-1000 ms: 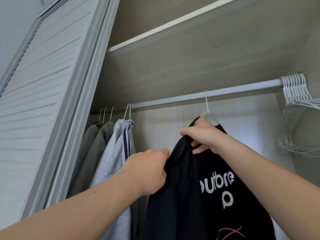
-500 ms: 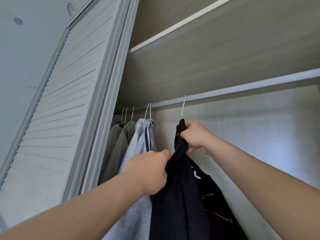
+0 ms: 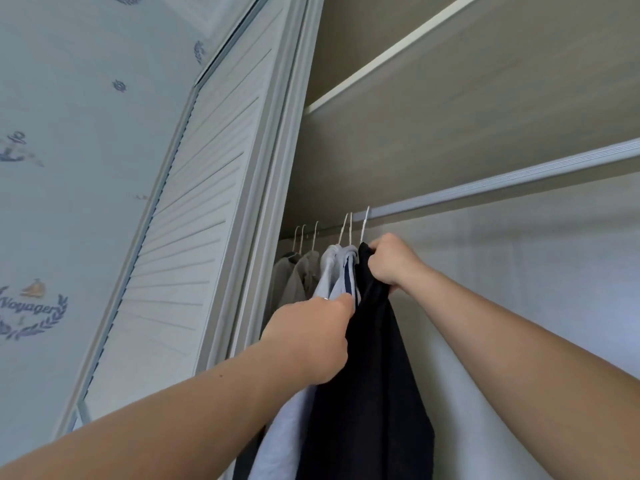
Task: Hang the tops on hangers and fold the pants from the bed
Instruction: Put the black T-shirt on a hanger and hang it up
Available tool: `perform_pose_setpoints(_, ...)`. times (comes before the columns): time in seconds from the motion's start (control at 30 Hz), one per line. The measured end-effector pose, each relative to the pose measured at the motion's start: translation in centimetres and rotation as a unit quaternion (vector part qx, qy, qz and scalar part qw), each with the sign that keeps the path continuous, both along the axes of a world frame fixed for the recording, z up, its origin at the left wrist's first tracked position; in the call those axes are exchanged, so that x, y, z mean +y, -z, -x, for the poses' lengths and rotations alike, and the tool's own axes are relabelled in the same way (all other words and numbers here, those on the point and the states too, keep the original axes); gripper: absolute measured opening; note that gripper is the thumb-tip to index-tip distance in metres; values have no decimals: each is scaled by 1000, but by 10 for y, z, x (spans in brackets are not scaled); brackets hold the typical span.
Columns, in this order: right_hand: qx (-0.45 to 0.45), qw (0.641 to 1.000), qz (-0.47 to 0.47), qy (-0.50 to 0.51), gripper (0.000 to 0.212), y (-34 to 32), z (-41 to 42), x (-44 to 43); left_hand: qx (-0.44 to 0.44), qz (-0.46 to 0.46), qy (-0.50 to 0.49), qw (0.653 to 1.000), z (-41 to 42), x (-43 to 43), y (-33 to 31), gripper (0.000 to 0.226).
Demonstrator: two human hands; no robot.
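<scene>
White louvred door (image 3: 194,237) at far left | grey tops (image 3: 294,275) and pale tops (image 3: 332,271) hung next | left hand (image 3: 311,341) closed on black top (image 3: 374,375) fabric | black top hung by wire hook (image 3: 364,225), touching pale tops | right hand (image 3: 391,261) clamped on its collar | rail (image 3: 502,183) above | risk: if tugged sideways, hook lifted off rail or collar pulled off hanger

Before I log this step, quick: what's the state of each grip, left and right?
Left grip: closed, holding the black top by its front edge.
Right grip: closed, holding the black top at its top, just under the hanger hook.
</scene>
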State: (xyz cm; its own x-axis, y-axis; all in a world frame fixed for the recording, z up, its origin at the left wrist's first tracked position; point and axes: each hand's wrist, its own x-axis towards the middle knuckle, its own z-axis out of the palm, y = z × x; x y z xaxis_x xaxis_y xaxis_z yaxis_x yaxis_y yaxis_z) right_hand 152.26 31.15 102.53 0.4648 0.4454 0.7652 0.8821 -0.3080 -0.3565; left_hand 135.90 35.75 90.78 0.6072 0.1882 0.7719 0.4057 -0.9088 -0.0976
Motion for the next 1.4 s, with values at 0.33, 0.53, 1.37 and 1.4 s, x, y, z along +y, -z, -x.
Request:
perform_pose_setpoints(0.33,26,997,19,-64,19,18,-6,12,14,32,-14,999,1,19,5,14)
perform_pose_setpoints(0.53,6,988,23,-153,68,80,4,-15,-18,19,-20,999,38,21,29,16)
perform_pose_setpoints(1.37,-166,760,291,-556,73,401,589,-77,-26,241,-504,829,660,-184,345,74)
perform_pose_setpoints(1.4,-169,737,300,-582,75,416,619,-85,-34,262,-532,805,685,-208,362,75)
